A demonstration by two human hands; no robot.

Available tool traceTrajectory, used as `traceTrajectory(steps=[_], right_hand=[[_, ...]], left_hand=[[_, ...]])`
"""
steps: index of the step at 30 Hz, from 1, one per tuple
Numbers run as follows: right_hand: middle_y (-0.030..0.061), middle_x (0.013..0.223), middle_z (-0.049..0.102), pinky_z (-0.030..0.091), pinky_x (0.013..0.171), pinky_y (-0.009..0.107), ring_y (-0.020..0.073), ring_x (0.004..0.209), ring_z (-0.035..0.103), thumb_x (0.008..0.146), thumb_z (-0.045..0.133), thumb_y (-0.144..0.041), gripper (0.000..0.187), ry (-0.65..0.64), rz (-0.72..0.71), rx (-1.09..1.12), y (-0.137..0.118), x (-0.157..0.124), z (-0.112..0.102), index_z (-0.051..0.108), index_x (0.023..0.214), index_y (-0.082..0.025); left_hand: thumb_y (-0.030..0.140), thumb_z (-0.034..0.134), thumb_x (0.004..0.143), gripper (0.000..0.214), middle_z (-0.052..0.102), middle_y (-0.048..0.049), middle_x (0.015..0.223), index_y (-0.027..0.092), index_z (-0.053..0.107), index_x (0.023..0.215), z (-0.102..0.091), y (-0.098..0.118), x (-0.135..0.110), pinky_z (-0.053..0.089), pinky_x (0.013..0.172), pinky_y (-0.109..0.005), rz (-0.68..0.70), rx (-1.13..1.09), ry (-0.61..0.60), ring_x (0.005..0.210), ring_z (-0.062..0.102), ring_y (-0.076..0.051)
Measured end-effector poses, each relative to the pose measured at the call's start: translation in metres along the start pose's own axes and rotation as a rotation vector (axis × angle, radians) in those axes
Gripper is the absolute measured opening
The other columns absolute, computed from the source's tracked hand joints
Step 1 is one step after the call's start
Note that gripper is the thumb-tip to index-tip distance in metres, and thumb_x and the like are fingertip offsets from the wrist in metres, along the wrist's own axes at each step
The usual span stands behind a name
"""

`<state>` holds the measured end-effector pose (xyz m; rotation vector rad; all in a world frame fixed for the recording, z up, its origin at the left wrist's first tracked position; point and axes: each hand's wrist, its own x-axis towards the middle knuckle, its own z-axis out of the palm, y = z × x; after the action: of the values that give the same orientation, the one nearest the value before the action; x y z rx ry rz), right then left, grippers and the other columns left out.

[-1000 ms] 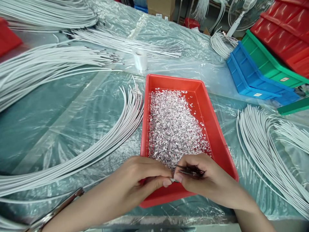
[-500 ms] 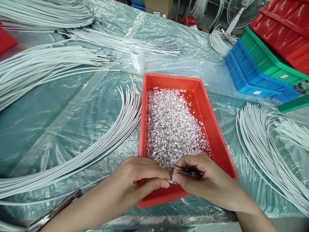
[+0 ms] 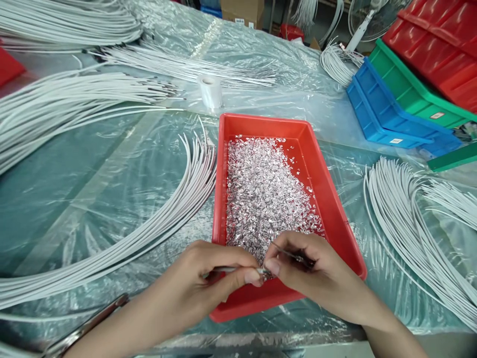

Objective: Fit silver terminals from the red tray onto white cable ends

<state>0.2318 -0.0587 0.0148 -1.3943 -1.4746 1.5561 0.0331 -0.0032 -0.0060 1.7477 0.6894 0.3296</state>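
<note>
Left hand (image 3: 206, 256): more white cable (image 3: 225, 269) visible now (right hand (image 3: 316, 283): dark tool (image 3: 291, 254)).

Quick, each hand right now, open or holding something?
Left hand: closed, pinching a white cable near its end.
Right hand: closed around a slim dark metal tool, exact type unclear.

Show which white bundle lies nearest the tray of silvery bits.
The curved bundle just left of the tray: its tips end beside it; no other comes so close.
</note>
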Motion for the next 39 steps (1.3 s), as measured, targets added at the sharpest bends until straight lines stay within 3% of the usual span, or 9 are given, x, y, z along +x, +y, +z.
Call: traceTrajectory(steps=[4, 8, 11, 21, 29, 35, 39], right_hand=[[-0.0063, 0.07, 0.052, 0.034, 0.051, 0.017, 0.0059, 0.059, 0.043, 0.091, 0.053, -0.019, 0.006, 0.136, -0.133, -0.028, 0.0, 0.0, 0.001, 0.058, 0.089, -0.022], [-0.0078, 0.069, 0.054, 0.028, 0.043, 0.019, 0.0053, 0.05, 0.036, 0.085, 0.062, -0.016, 0.016, 0.196, -0.255, -0.141, 0.008, 0.0, 0.008, 0.058, 0.098, -0.025], [-0.008, 0.065, 0.055, 0.028, 0.043, 0.021, 0.0062, 0.048, 0.038, 0.082, 0.065, -0.016, 0.015, 0.247, -0.304, -0.18, 0.012, 0.001, 0.015, 0.058, 0.092, -0.025], [-0.0051, 0.066, 0.059, 0.032, 0.044, 0.023, 0.0077, 0.052, 0.047, 0.084, 0.059, -0.012, 0.011, 0.275, -0.306, -0.215, 0.015, 0.004, 0.019, 0.057, 0.086, -0.023], [-0.0063, 0.07, 0.061, 0.034, 0.047, 0.021, 0.0062, 0.055, 0.049, 0.083, 0.059, -0.007, 0.019, 0.252, -0.309, -0.163, 0.016, 0.001, 0.019, 0.058, 0.088, -0.025], [-0.0053, 0.061, 0.054, 0.034, 0.046, 0.022, 0.0081, 0.052, 0.044, 0.084, 0.06, -0.015, 0.01, 0.237, -0.26, -0.142, 0.015, 0.001, 0.02, 0.058, 0.078, -0.022], [-0.0047, 0.062, 0.058, 0.036, 0.047, 0.021, 0.0081, 0.053, 0.048, 0.083, 0.06, -0.013, 0.01, 0.255, -0.293, -0.135, 0.014, 0.001, 0.02, 0.059, 0.079, -0.022]], left_hand=[[0.035, 0.047, 0.092, 0.031, 0.071, -0.0027, 0.07, 0.017, 0.068, 0.078, -0.001, 0.003, 0.0, 0.04, 0.042, -0.016, -0.146, -0.158, 0.027, 0.044, 0.052, -0.008], [0.036, 0.046, 0.092, 0.033, 0.07, -0.0034, 0.066, 0.015, 0.066, 0.075, 0.0, 0.003, 0.0, 0.039, 0.041, -0.017, -0.148, -0.215, 0.046, 0.042, 0.05, -0.008], [0.036, 0.045, 0.093, 0.036, 0.07, -0.0043, 0.064, 0.014, 0.066, 0.073, 0.0, 0.002, 0.001, 0.038, 0.041, -0.017, -0.129, -0.195, 0.046, 0.041, 0.049, -0.008], [0.035, 0.043, 0.095, 0.036, 0.069, -0.0034, 0.066, 0.015, 0.066, 0.075, -0.001, 0.002, -0.001, 0.038, 0.044, -0.019, -0.113, -0.201, 0.013, 0.043, 0.05, -0.008], [0.032, 0.043, 0.095, 0.032, 0.071, -0.0029, 0.071, 0.016, 0.066, 0.078, 0.0, 0.003, -0.001, 0.039, 0.044, -0.018, -0.116, -0.23, 0.01, 0.044, 0.052, -0.007], [0.03, 0.046, 0.094, 0.03, 0.07, -0.0017, 0.071, 0.015, 0.065, 0.076, -0.001, 0.004, 0.001, 0.04, 0.045, -0.017, -0.118, -0.236, 0.009, 0.043, 0.05, -0.006], [0.029, 0.049, 0.091, 0.026, 0.069, -0.0021, 0.07, 0.015, 0.066, 0.077, 0.0, 0.004, 0.001, 0.04, 0.044, -0.016, -0.129, -0.264, 0.03, 0.044, 0.049, -0.006]])
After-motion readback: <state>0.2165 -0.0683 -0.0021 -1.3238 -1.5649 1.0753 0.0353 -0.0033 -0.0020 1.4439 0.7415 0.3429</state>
